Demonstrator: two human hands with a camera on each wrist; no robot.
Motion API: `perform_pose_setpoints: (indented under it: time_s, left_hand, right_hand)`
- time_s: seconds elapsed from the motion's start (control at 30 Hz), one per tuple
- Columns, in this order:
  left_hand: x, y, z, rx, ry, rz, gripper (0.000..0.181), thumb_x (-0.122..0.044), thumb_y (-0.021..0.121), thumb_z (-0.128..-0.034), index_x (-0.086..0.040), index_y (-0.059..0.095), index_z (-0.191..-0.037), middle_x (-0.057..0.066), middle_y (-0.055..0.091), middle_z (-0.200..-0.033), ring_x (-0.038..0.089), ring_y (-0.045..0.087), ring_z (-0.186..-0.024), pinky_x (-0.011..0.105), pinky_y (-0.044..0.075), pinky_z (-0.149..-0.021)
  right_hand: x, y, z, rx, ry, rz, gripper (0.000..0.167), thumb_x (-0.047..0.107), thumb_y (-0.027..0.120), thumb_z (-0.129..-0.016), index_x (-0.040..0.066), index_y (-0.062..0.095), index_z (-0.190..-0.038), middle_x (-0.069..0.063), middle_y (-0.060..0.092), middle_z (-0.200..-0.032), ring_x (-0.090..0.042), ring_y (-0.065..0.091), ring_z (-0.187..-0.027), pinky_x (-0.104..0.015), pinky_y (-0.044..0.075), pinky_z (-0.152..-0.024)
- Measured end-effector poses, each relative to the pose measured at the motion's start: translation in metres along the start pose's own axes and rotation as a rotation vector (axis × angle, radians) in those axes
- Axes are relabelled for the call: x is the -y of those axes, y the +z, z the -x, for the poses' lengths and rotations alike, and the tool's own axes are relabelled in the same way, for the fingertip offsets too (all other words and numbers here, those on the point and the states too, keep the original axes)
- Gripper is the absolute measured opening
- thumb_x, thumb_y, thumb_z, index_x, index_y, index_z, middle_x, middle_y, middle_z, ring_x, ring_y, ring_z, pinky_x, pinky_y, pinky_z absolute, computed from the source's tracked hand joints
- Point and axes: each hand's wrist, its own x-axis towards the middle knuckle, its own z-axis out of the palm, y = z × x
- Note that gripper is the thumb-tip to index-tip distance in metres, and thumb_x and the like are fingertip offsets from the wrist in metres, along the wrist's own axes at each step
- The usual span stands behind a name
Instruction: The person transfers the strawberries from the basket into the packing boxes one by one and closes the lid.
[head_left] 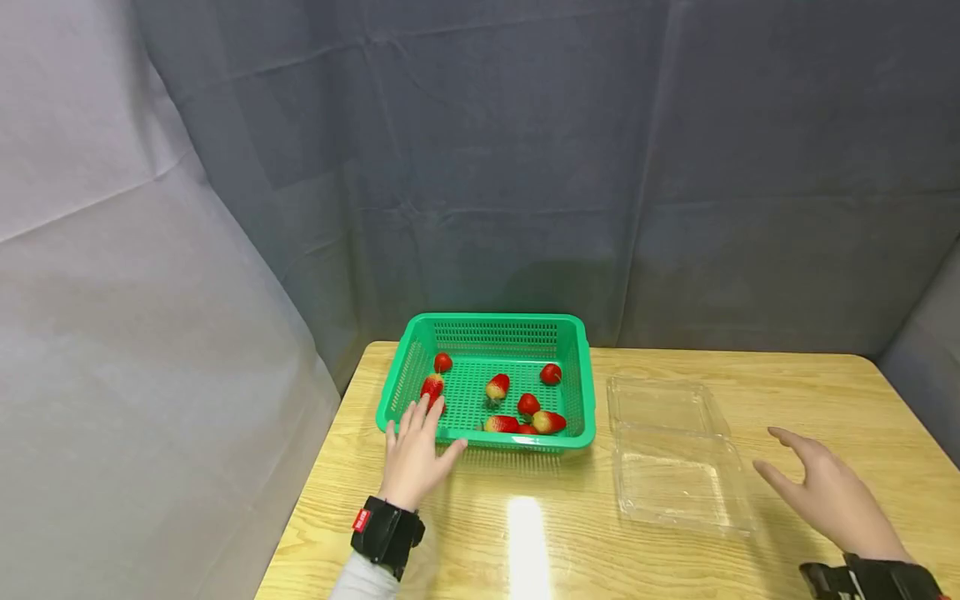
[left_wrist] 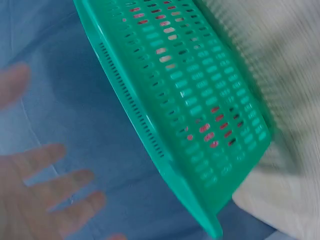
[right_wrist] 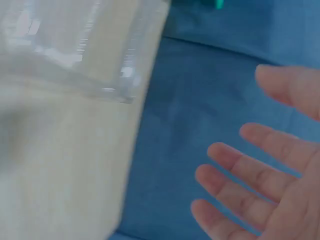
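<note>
A green plastic basket (head_left: 480, 436) stands on the table with several red strawberries inside, among them a pale-tipped strawberry (head_left: 497, 387) near its middle. My left hand (head_left: 417, 454), fingers spread, hovers at the basket's front left corner and holds nothing. In the left wrist view that hand (left_wrist: 47, 195) is apart from the basket's slotted wall (left_wrist: 185, 95). On the right lies a clear plastic clamshell box (head_left: 678, 475), its lid folded back. My right hand (head_left: 832, 492) is held to the right of the box, fingers extended and grasping nothing; the right wrist view shows its palm (right_wrist: 295, 205).
The wooden table (head_left: 570, 542) carries the basket and the box. A dark grey cloth (head_left: 487, 167) hangs behind its back edge, and a lighter cloth (head_left: 150, 375) hangs along the left side.
</note>
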Motion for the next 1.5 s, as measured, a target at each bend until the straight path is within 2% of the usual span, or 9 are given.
perform_pose_setpoints:
  time_s: [0.2, 0.4, 0.73, 1.07, 1.27, 1.33, 1.4, 1.43, 1.5]
  left_hand:
    - [-0.002, 0.009, -0.03, 0.088, 0.078, 0.178, 0.045, -0.018, 0.062, -0.0861, 0.0, 0.052, -0.126, 0.02, 0.047, -0.131, 0.036, 0.042, -0.122, 0.049, 0.034, -0.099]
    - [-0.006, 0.019, -0.07, 0.251, 0.059, 0.205, 0.04, -0.021, 0.062, -0.0864, 0.0, 0.058, -0.12, 0.016, 0.056, -0.122, 0.03, 0.05, -0.116, 0.04, 0.04, -0.095]
    - [-0.01, 0.034, -0.124, 0.508, -0.029, 0.175, 0.042, -0.018, 0.066, -0.0826, 0.001, 0.058, -0.119, 0.016, 0.057, -0.121, 0.03, 0.053, -0.111, 0.039, 0.045, -0.088]
    - [-0.035, 0.062, -0.151, 0.601, -0.101, 0.013, 0.043, -0.018, 0.072, -0.0787, -0.006, 0.06, -0.119, 0.009, 0.059, -0.117, 0.024, 0.055, -0.105, 0.034, 0.047, -0.081]
    - [-0.061, 0.08, -0.159, 0.678, -0.013, -0.079, 0.04, -0.012, 0.07, -0.0798, -0.01, 0.061, -0.119, 0.005, 0.057, -0.122, 0.02, 0.053, -0.11, 0.03, 0.046, -0.083]
    - [-0.067, 0.095, -0.164, 0.702, 0.004, -0.089, 0.04, -0.006, 0.069, -0.0788, -0.011, 0.062, -0.118, 0.003, 0.058, -0.121, 0.017, 0.053, -0.108, 0.029, 0.048, -0.08]
    - [-0.057, 0.126, -0.175, 0.682, 0.08, -0.091, 0.041, -0.006, 0.073, -0.0743, -0.016, 0.065, -0.113, -0.002, 0.061, -0.115, 0.014, 0.055, -0.103, 0.026, 0.048, -0.077]
    - [-0.061, 0.128, -0.175, 0.686, 0.08, -0.104, 0.04, -0.004, 0.071, -0.0756, -0.016, 0.065, -0.114, -0.003, 0.061, -0.116, 0.013, 0.055, -0.104, 0.027, 0.048, -0.079]
    - [-0.055, 0.146, -0.177, 0.622, 0.17, -0.168, 0.04, -0.008, 0.072, -0.0745, -0.018, 0.065, -0.112, -0.004, 0.061, -0.114, 0.013, 0.055, -0.104, 0.028, 0.047, -0.081]
  right_hand:
    - [-0.042, 0.025, -0.007, 0.261, 0.126, -0.085, 0.086, 0.053, 0.047, -0.089, -0.023, 0.031, -0.125, -0.045, 0.041, -0.113, -0.055, 0.048, -0.094, -0.049, 0.047, -0.065]
    - [-0.06, 0.052, -0.006, 0.381, 0.212, -0.215, 0.08, 0.046, 0.049, -0.09, -0.026, 0.035, -0.12, -0.037, 0.054, -0.101, -0.042, 0.057, -0.085, -0.048, 0.048, -0.069]
    - [-0.049, 0.066, -0.004, 0.311, 0.276, -0.427, 0.054, 0.024, 0.052, -0.092, -0.024, 0.044, -0.115, -0.016, 0.065, -0.085, -0.023, 0.063, -0.073, -0.034, 0.054, -0.063]
    - [-0.047, 0.068, -0.004, 0.263, 0.313, -0.433, 0.043, 0.014, 0.051, -0.091, -0.023, 0.047, -0.112, -0.009, 0.065, -0.078, -0.019, 0.062, -0.068, -0.03, 0.053, -0.058]
    - [-0.047, 0.07, -0.003, 0.255, 0.319, -0.43, 0.044, 0.014, 0.051, -0.09, -0.024, 0.045, -0.112, -0.008, 0.065, -0.077, -0.018, 0.062, -0.066, -0.029, 0.053, -0.057]
    - [-0.047, 0.071, -0.004, 0.254, 0.315, -0.425, 0.044, 0.013, 0.051, -0.09, -0.024, 0.046, -0.112, -0.008, 0.065, -0.077, -0.018, 0.062, -0.066, -0.029, 0.053, -0.057]
    - [-0.047, 0.071, -0.004, 0.251, 0.32, -0.425, 0.043, 0.012, 0.051, -0.09, -0.024, 0.046, -0.112, -0.008, 0.065, -0.077, -0.018, 0.062, -0.066, -0.029, 0.053, -0.057]
    - [-0.046, 0.071, -0.004, 0.251, 0.318, -0.426, 0.042, 0.012, 0.052, -0.09, -0.024, 0.046, -0.112, -0.009, 0.065, -0.077, -0.018, 0.062, -0.066, -0.029, 0.053, -0.057]
    - [-0.047, 0.073, -0.004, 0.249, 0.32, -0.433, 0.042, 0.013, 0.052, -0.09, -0.023, 0.047, -0.112, -0.009, 0.065, -0.077, -0.019, 0.062, -0.066, -0.03, 0.053, -0.057]
